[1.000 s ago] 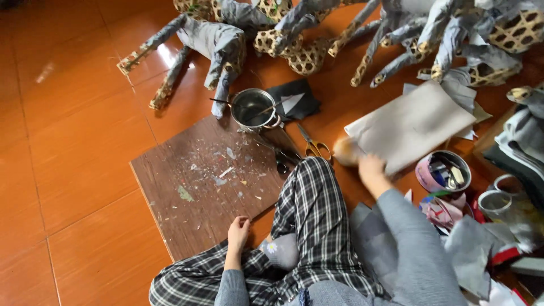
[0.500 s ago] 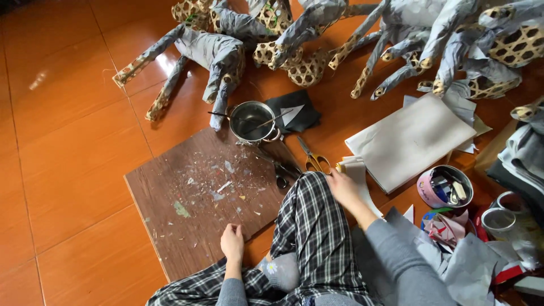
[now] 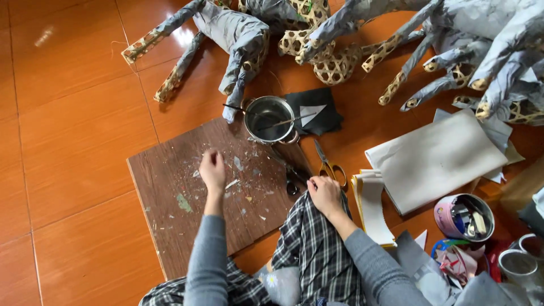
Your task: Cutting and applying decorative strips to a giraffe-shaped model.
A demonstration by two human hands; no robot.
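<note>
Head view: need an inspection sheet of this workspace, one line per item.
Surface: brown wooden board on orange tiled floor, speckled with paper scraps.
Job's things: metal pot with a brush at the board's far edge; scissors beside it.
Clutter: grey paper sheets, pink tin of small items, paper-covered woven frames.
Hands: left hand on the board; right hand on the checked cloth over the knee.
Cables: nothing seen.
Surroundings: nothing seen beyond the floor.
</note>
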